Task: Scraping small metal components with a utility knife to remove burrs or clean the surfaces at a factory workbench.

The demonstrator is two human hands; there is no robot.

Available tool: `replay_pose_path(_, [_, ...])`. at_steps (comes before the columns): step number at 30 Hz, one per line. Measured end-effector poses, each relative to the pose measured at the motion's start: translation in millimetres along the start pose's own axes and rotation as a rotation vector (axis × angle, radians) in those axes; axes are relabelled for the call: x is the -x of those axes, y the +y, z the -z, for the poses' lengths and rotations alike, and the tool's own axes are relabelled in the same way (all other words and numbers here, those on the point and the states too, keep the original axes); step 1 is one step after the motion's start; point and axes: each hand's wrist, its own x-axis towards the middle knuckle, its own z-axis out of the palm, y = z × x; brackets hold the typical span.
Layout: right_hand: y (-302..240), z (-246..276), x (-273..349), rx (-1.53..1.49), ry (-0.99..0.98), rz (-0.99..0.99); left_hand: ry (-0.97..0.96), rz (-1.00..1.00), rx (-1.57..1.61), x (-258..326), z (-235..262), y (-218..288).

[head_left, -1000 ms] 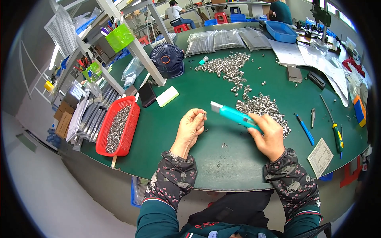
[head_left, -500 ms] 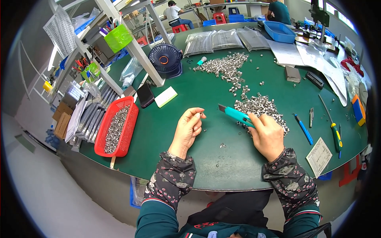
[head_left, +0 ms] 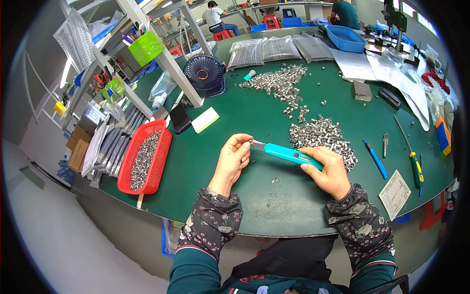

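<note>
My right hand [head_left: 329, 170] grips a turquoise utility knife [head_left: 286, 153] by its handle, the blade end pointing left. My left hand [head_left: 235, 158] pinches something small at the blade tip between thumb and fingers; what it is cannot be made out. Both hands hover over the green table [head_left: 235, 117]. A pile of small shiny metal nuts [head_left: 318, 134] lies just behind the right hand. A few loose bits [head_left: 275, 180] lie on the table between my forearms.
A red basket of metal parts [head_left: 145, 161] stands at the left edge. A small blue fan [head_left: 204, 73], a phone [head_left: 180, 117] and a white block [head_left: 205, 120] sit behind. A second nut pile [head_left: 281, 81], clear bags [head_left: 274, 49], a blue pen [head_left: 376, 159] and screwdriver [head_left: 415, 162] lie around.
The knife has swung from tilting up-left to lying nearly level, and my left hand has closed onto its blade tip. Both hands have drawn together.
</note>
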Motion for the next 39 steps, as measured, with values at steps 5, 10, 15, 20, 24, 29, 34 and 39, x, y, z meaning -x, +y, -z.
replay_pose_path(5, [1,0,0,-0.012,-0.042,-0.011,-0.009,-0.008,-0.079,1,-5,3])
replay_pose_path(10, [-9,2,0,0.218,0.034,0.142,-0.009,-0.006,-0.075,0,-1,1])
replay_pose_path(15, [-3,3,-2,0.083,0.116,0.077,0.022,-0.007,0.017,-1,0,2])
replay_pose_path(20, [0,0,0,0.049,0.002,0.015,0.023,0.021,0.039,2,-2,4])
replay_pose_path(24, [2,-1,1,0.01,-0.024,0.006,0.011,0.008,0.031,2,-1,2])
replay_pose_path(29, [1,0,0,0.048,-0.031,-0.006,-0.015,0.033,-0.054,1,0,1])
replay_pose_path(34, [1,12,-9,-0.035,0.303,0.048,0.062,0.083,0.252,-1,2,6])
replay_pose_path(39, [3,11,-10,-0.096,0.379,-0.034,0.067,0.193,-0.088,-5,-19,-1])
